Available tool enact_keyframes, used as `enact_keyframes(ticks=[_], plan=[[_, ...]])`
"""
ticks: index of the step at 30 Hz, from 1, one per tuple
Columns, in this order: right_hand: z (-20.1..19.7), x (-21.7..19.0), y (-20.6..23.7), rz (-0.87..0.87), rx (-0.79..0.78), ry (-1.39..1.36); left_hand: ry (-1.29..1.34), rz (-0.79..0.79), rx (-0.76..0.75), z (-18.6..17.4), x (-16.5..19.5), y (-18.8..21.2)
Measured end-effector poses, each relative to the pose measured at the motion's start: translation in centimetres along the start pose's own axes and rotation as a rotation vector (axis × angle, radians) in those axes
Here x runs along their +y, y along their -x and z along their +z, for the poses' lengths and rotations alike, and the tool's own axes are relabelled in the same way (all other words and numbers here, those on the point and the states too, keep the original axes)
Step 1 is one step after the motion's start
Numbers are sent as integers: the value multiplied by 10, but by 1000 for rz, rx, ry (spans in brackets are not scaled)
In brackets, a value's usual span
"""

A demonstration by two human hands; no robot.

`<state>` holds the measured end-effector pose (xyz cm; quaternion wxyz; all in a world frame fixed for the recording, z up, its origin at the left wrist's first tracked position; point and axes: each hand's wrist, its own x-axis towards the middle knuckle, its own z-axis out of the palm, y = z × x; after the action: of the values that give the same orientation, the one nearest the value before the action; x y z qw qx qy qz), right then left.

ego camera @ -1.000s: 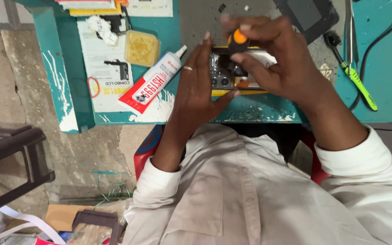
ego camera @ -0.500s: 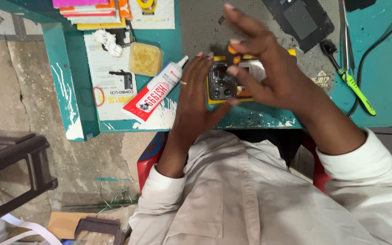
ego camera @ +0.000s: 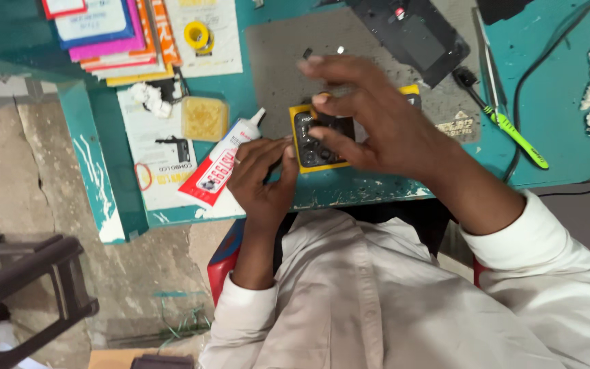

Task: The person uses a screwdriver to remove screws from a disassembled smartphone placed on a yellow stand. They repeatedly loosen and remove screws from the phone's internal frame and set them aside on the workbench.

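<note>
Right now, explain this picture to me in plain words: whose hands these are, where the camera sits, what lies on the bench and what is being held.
There is one view, taken by a camera worn on the person's head and looking down, so you see their own two bare hands and light shirt from above. No machine is involved.

The left hand steadies the edge of a small yellow phone with its dark insides exposed. The right hand curls over the top of it, fingers pinched close to the device; whether they grip a small tool cannot be told.

The phone sits on a grey work mat on a teal bench. Beside the left hand lies a red and white glue tube, then a yellow sponge, a stack of coloured booklets, a roll of yellow tape, a dark phone screen and a green-handled tool.
</note>
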<state>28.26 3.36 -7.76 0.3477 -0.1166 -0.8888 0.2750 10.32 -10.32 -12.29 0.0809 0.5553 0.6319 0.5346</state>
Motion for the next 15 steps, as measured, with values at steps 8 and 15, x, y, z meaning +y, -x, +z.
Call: enact_keyframes(ticks=[8,15], plan=[[-17,-7,-83,-13,60,71,160,-126,49,-40,0,-69],[-16,-13,-102,236,-34,122,15,-62,-16,-51,7,-89]])
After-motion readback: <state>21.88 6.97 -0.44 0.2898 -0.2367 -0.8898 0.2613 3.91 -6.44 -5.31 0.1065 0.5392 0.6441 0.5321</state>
